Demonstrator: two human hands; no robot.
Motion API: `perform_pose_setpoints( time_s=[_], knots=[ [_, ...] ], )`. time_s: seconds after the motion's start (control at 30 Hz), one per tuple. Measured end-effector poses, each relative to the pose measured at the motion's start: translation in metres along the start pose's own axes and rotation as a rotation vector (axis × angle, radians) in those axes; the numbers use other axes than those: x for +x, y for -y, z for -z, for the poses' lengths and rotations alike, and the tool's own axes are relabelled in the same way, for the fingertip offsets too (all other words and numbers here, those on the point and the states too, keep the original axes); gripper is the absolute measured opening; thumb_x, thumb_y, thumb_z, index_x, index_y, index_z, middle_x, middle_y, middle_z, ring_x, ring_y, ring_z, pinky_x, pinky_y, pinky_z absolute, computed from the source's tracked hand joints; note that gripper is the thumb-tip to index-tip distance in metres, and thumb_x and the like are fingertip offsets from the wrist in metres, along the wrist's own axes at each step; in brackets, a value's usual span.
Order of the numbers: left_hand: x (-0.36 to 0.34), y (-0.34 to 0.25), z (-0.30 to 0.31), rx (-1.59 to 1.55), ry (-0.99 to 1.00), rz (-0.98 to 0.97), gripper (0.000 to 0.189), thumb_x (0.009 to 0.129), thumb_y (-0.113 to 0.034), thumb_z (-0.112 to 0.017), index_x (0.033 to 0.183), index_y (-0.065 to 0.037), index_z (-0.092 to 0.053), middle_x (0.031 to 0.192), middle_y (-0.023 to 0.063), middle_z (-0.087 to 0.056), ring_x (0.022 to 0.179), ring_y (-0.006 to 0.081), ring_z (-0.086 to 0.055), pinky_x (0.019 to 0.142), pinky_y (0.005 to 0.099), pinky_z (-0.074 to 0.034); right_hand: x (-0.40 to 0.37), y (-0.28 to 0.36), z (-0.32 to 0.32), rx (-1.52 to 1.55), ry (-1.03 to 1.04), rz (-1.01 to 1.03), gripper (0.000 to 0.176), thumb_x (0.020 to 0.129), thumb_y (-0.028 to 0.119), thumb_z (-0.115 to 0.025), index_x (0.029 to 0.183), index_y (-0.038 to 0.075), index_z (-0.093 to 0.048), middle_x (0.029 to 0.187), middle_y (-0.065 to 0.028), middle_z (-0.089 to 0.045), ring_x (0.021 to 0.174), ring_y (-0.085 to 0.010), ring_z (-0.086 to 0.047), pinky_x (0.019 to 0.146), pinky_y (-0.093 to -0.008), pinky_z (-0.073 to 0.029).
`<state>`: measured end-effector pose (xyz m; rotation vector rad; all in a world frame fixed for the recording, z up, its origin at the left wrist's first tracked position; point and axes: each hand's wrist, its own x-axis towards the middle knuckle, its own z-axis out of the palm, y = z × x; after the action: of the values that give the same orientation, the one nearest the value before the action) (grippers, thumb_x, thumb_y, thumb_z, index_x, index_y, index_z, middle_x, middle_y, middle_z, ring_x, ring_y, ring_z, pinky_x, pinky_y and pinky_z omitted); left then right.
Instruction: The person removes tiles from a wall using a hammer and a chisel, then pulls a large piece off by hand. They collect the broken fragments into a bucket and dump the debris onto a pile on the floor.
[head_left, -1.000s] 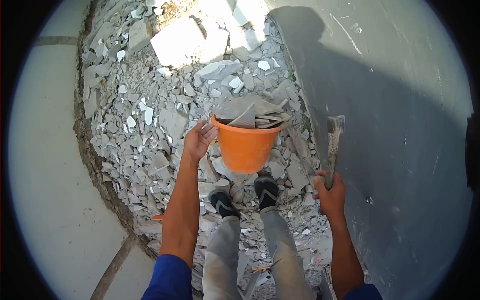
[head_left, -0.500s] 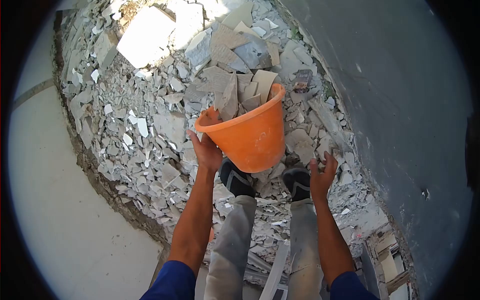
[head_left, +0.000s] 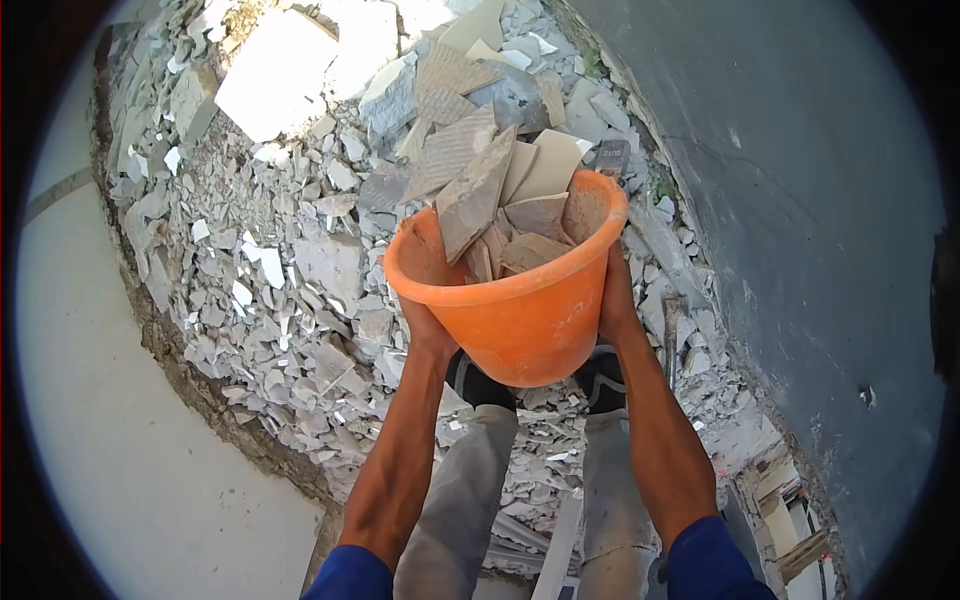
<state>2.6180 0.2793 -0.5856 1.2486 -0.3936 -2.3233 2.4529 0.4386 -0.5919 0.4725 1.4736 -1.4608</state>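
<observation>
An orange bucket (head_left: 530, 335) is held just above my feet, its mouth tilted away from me. Broken pieces of tile (head_left: 475, 205) fill it and stick up past the far rim. My left hand (head_left: 424, 325) grips the bucket's left side; its fingertips curl near the rim. On the opposite side, my right hand (head_left: 617, 300) is pressed against the wall below the rim, with its fingers partly hidden behind the bucket.
Rubble and tile shards (head_left: 290, 330) cover the ground. Larger slabs (head_left: 280, 75) lie at the far side. A hammer-like tool (head_left: 671, 340) and a small dark box (head_left: 612, 157) lie on the right. A grey wall (head_left: 800, 200) bounds the right side.
My right hand has moved from the air beside the bucket onto its right side. The bucket has come nearer and its mouth now shows more. The hammer-like tool has come into view.
</observation>
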Motion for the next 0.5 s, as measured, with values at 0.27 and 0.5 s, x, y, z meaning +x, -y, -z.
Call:
perform_pose_setpoints(
  time_s=[0.27,0.5],
  knots=[
    [0.059,-0.093,-0.157,0.152,0.092,0.045,0.084,0.093,-0.075,-0.020,0.140,-0.008,-0.041,0.133,0.0107,-0.054,0.117,0.0245,-0.056,0.095,0.0417,-0.050,0.026,0.181,-0.071,-0.097,0.146,0.081,0.068,0.100,0.060,-0.028,0.138,0.006,-0.044,0.133,-0.0127,-0.053,0.118,-0.0205,-0.055,0.095,-0.0351,-0.049],
    [0.040,-0.050,-0.170,0.224,0.126,0.059,0.086,0.092,-0.075,-0.022,0.140,-0.007,-0.040,0.132,0.0112,-0.054,0.120,0.0242,-0.056,0.097,0.0408,-0.050,0.009,0.184,-0.043,-0.113,0.070,0.126,0.068,0.101,0.060,-0.024,0.138,0.006,-0.044,0.133,-0.0125,-0.052,0.118,-0.0199,-0.055,0.095,-0.0343,-0.049]
  ],
)
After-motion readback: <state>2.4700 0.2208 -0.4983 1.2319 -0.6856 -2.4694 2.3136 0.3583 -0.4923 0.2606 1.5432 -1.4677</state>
